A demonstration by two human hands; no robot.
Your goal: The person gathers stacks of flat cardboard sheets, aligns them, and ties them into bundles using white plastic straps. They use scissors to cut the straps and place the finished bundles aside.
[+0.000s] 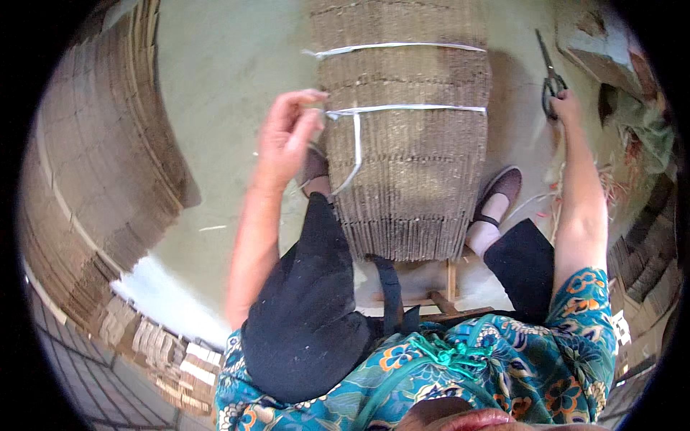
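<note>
A long bundle of brown corrugated cardboard pieces (417, 179), packed tightly on edge, lies between my feet. Two white straps cross it: a far strap (402, 47) and a nearer strap (424, 108). From the nearer one, close to its knot at the left, a loose white tail (357, 144) hangs over the cardboard. My left hand (286, 136) is beside that knot, its fingers bent with a gap to the thumb, and nothing shows in it. Out to the right, my right hand (565, 108) grips the dark handles of a pair of scissors (550, 75), blades pointing away from me.
Tall stacks of cardboard (108, 151) stand along the left. Strap scraps (611, 190) and a pale green plastic bag (647, 133) lie at the right. A wooden stool or frame (449, 284) shows beneath me. The floor (223, 79) is grey-green.
</note>
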